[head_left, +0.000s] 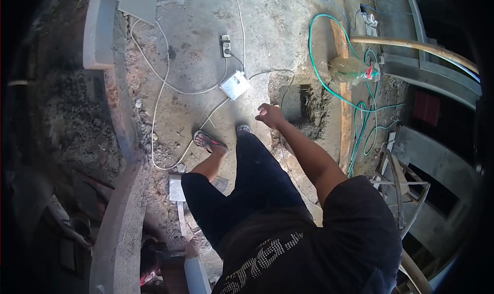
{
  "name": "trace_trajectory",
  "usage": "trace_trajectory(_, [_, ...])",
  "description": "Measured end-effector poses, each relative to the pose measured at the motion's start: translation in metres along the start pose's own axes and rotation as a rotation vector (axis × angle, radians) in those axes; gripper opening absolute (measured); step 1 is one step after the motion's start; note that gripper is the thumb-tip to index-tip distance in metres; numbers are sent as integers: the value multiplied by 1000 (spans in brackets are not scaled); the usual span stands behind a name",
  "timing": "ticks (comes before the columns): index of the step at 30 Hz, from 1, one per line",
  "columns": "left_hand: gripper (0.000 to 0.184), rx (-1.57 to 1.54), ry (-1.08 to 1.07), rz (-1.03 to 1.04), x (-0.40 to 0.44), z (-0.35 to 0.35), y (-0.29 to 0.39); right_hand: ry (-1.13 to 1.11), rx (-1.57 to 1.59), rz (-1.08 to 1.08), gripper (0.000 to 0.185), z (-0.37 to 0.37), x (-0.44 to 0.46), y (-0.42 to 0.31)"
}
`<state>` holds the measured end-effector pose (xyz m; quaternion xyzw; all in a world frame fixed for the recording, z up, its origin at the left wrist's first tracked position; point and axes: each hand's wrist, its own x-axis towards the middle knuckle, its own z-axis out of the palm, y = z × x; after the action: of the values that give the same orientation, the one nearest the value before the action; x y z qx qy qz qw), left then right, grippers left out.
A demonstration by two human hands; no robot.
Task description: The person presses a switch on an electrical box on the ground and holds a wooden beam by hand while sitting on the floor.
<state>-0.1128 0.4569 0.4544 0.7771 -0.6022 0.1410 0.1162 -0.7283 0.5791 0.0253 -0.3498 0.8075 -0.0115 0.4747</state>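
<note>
My right hand (268,115) is held out over the floor with its fingers curled together; whether something small is in them cannot be made out. Just right of it is a square pit (296,104) cut in the concrete. To its upper left a white box-like piece (235,85) lies on the floor among cables. Further up stands a power strip (226,46) with a plug in it. My left hand does not show.
Pale cables (164,83) loop across the floor beside my sandalled feet (206,140). On the right are a green hose (314,62), a plastic bottle (352,70), a wooden plank (345,124) and a bamboo pole (411,44). A low wall (121,217) runs along the left.
</note>
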Motion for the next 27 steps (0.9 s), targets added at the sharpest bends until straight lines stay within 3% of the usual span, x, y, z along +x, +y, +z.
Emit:
trace_trajectory(2, [59, -89, -367, -26, -56, 67, 49, 216, -222, -37, 46, 25, 49, 54])
trace_trajectory(5, [63, -292, -893, 110, -200, 225, 109, 294, -387, -176, 53, 54, 121, 108])
trace_trajectory(6, [63, -236, -942, 264, -258, 281, 114, 308, -417, -228, 54, 65, 144, 122])
trace_trajectory(8, [69, -340, -1114, 373, -330, 336, 158, 372, -556, -483, 58, 87, 194, 149])
trace_trajectory(13, [59, -173, -776, 412, -384, 386, 202, 411, -845, -733, 48, 131, 294, 203])
trace_trajectory(16, [60, -127, -647, 416, -403, 395, 206, 411, -820, -854, 45, 142, 320, 219])
trace_trajectory(21, [63, -2, -503, 408, -422, 404, 218, 599, -611, -1090, 38, 146, 343, 231])
trace_trajectory(24, [68, 42, -445, 369, -429, 418, 209, 640, -671, -1162, 32, 156, 367, 245])
trace_trajectory(27, [66, -38, -422, 425, -422, 427, 244, 696, -548, -1242, 28, 147, 365, 244])
